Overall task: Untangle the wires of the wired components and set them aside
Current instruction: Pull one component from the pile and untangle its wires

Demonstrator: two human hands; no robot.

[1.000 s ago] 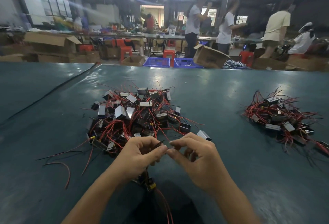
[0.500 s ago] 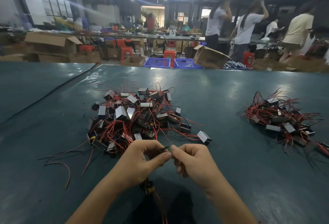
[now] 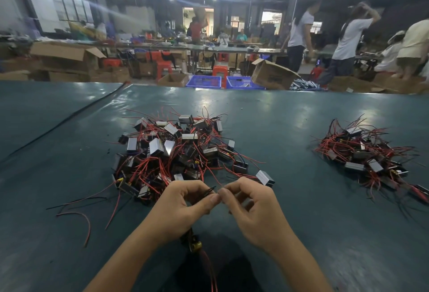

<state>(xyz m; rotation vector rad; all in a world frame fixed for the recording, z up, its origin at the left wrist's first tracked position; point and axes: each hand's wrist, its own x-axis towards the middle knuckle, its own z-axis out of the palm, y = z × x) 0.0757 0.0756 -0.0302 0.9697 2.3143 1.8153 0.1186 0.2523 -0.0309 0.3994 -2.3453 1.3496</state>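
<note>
1. While both hands work just in front of the tangled pile, the left hand pinches thin black wire ends between thumb and forefinger; the right hand is pinched shut against them, thumb tip nearly touching the left thumb. What exactly it holds is too fine to tell.
2. Wired component being worked hangs below the left hand, close to the body, partly hidden by the wrist. Yellow part visible; red lead trails down toward the wearer.
3. Long axis: roughly vertical in view, running from the pinch down through the component to the trailing lead. Wire tips point up and right, toward the pile.
4. Sorted pile lies well apart to the right on the green table.
5. Risks, as judged:
   - Pulling hard could tighten a knot or strain a lead at its joint.
   - Dangling component could swing and snag loose strands or pile edge.
   - Fine wire may slip from the pinch.
</note>
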